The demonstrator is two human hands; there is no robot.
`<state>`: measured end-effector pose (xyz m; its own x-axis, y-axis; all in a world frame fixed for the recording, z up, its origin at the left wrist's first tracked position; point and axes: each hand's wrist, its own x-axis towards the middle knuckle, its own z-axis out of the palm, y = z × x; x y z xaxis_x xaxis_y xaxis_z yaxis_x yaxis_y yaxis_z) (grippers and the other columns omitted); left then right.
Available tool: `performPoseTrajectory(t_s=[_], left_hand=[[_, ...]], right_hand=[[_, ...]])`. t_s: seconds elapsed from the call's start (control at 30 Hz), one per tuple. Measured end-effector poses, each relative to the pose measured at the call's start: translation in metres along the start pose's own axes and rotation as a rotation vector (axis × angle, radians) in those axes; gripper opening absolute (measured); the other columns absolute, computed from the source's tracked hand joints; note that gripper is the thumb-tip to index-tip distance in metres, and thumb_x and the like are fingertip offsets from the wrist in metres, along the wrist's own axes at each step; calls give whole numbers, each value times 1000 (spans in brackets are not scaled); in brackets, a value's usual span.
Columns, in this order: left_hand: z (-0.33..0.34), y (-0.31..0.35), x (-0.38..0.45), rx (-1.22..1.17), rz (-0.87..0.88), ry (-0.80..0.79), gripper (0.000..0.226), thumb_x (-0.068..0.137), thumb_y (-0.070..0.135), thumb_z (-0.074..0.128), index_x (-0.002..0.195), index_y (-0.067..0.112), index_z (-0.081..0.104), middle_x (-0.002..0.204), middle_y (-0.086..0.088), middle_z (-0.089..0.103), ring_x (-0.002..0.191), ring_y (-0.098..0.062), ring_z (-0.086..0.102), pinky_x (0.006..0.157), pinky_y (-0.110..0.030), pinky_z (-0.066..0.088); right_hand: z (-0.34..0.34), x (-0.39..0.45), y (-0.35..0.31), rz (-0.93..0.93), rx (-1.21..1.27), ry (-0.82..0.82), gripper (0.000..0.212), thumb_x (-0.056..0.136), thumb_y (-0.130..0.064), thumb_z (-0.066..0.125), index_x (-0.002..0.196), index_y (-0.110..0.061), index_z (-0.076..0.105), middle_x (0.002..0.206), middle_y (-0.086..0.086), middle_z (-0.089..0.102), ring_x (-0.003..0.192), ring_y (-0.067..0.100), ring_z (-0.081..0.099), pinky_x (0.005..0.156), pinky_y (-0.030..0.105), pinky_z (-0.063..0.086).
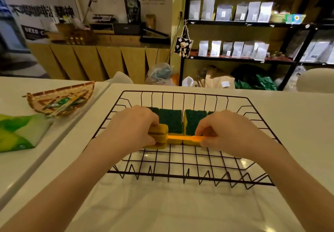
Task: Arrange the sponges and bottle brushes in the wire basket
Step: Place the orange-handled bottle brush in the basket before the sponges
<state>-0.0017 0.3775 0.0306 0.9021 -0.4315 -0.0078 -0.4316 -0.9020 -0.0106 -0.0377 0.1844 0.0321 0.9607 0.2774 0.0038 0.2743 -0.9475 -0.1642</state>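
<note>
A black wire basket [256, 121] rests on the white table in front of me. Inside, green-topped yellow sponges [170, 120] lie in a row at the middle; my hands cover the outer ones. A bottle brush [182, 138] with an orange handle and a yellow sponge head lies crosswise just in front of the row. My left hand [133, 123] is closed on the brush's sponge head. My right hand [227, 130] pinches the end of the orange handle.
A woven bamboo tray [61, 101] with green packets sits on the neighbouring table at left, beside a green and white package [19, 132]. A gap runs between the two tables. Black shelves with bags stand behind the table.
</note>
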Motion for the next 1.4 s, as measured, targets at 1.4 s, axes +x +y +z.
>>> performPoseTrajectory(t_s=[1.4], left_hand=[[29, 10, 0, 122, 147, -24, 45, 87, 34, 53, 128, 20, 40, 120, -1, 49, 102, -15, 50, 80, -26, 44]], right_hand=[[41, 8, -11, 30, -79, -250, 46, 85, 2, 50, 126, -18, 47, 114, 8, 60, 98, 24, 58, 80, 31, 50]])
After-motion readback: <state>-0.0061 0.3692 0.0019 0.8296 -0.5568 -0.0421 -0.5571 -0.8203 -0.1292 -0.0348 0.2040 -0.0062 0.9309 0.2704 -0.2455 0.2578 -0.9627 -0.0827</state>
